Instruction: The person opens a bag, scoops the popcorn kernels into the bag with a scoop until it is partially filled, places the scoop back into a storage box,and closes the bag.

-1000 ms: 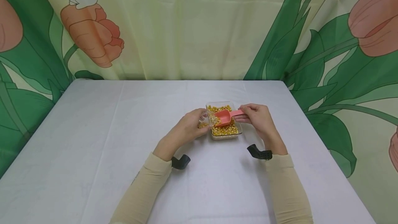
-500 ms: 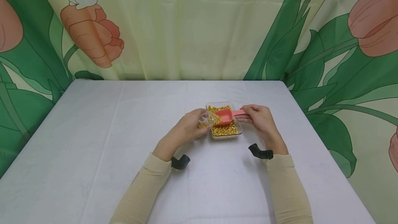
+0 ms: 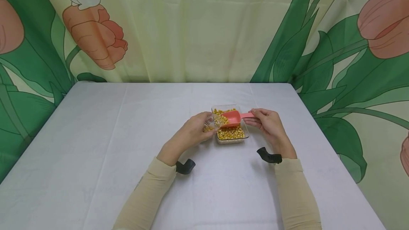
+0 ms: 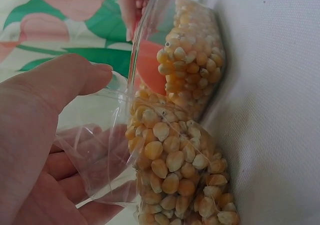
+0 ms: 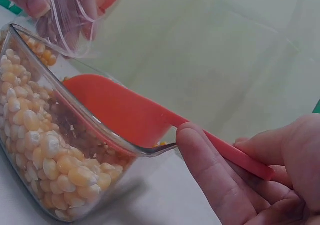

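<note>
My right hand [image 3: 268,123] pinches the handle of a red scoop [image 5: 120,110] between thumb and fingers. The scoop's bowl sits inside a rectangular glass container [image 5: 75,97] that holds many yellow corn kernels [image 3: 230,132]. At the container's left side, my left hand [image 3: 193,127] holds a clear plastic bag [image 4: 95,150] by its mouth, fingers curled round it. Kernels fill the lower part of the bag, as the left wrist view shows. In the head view the bag's mouth overlaps the container's left rim, near the scoop's front edge.
A white cloth covers the table [image 3: 127,134]. Behind it hangs a printed curtain [image 3: 204,27] with a rabbit, a carrot and tulips. Black wrist mounts [image 3: 186,166] stick out near both cuffs.
The right hand and the scoop have shifted slightly right, away from the bag's mouth. The scoop's bowl shows fewer kernels at its front. The left hand stays in place.
</note>
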### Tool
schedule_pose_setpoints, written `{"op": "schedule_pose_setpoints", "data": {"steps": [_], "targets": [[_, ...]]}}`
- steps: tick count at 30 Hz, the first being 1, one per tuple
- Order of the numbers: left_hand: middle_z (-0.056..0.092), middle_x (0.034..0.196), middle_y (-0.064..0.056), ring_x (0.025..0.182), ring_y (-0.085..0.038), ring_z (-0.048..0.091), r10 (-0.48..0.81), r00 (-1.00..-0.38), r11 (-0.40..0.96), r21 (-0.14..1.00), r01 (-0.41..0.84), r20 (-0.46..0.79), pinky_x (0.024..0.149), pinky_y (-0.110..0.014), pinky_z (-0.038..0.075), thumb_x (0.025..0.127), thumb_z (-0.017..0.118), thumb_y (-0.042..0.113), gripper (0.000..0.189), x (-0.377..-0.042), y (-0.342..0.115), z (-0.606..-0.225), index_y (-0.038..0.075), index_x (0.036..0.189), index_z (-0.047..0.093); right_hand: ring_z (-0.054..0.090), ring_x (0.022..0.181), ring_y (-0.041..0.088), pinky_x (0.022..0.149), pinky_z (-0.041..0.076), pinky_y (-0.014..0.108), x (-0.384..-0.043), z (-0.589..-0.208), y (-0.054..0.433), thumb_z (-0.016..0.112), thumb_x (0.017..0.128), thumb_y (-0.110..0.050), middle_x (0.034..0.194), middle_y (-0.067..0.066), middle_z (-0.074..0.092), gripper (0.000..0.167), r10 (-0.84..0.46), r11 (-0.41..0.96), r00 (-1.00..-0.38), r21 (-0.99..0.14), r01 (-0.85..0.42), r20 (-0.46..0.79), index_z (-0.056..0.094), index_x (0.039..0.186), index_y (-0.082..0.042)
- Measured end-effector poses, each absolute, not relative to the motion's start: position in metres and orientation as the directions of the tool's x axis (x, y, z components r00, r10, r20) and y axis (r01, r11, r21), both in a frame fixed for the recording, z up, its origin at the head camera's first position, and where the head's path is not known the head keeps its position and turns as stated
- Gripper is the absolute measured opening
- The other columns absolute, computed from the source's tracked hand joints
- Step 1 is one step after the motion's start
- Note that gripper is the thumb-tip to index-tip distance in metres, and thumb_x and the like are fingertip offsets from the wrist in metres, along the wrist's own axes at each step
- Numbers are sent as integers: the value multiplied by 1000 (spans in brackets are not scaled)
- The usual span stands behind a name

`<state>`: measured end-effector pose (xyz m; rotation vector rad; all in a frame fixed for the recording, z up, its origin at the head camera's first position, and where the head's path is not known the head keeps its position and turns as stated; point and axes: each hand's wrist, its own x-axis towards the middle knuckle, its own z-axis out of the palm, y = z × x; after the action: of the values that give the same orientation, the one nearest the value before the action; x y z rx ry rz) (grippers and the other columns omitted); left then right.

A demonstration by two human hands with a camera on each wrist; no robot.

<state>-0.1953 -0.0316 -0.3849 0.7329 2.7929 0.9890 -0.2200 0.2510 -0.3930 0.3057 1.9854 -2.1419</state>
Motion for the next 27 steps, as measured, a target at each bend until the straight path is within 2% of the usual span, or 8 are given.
{"op": "schedule_pose_setpoints", "data": {"steps": [8,17,22,27], "targets": [[61,133,-15,120,-26,60,464,-883,675,619,400,65,104,-40,49,91,72,26,63,-195,-31,-385,-2,141,46,75,90,13,86,57,27,-218,-392,255,59,99,-26,101,2,73,56,-3,-138,-959,-950,281,-284,42,141,8],[61,132,-16,118,-26,61,466,-881,675,609,416,85,102,-39,50,91,72,26,62,-194,-31,-385,-3,139,47,75,93,16,89,56,29,-216,-387,259,62,98,-25,104,4,73,43,1,-219,-959,-935,278,-285,52,132,-1],[61,132,-15,118,-26,61,469,-879,671,613,418,85,101,-40,51,91,72,26,62,-194,-31,-385,-3,140,47,75,92,15,87,57,28,-214,-383,261,63,97,-27,102,3,74,43,4,-222,-966,-942,253,-260,53,131,-1],[60,134,-16,118,-26,61,470,-879,669,616,416,84,101,-40,51,91,72,26,62,-194,-31,-385,-2,140,47,76,88,16,83,58,28,-213,-378,260,62,98,-22,99,4,75,35,1,-257,-977,-944,205,-212,55,125,0]]}}
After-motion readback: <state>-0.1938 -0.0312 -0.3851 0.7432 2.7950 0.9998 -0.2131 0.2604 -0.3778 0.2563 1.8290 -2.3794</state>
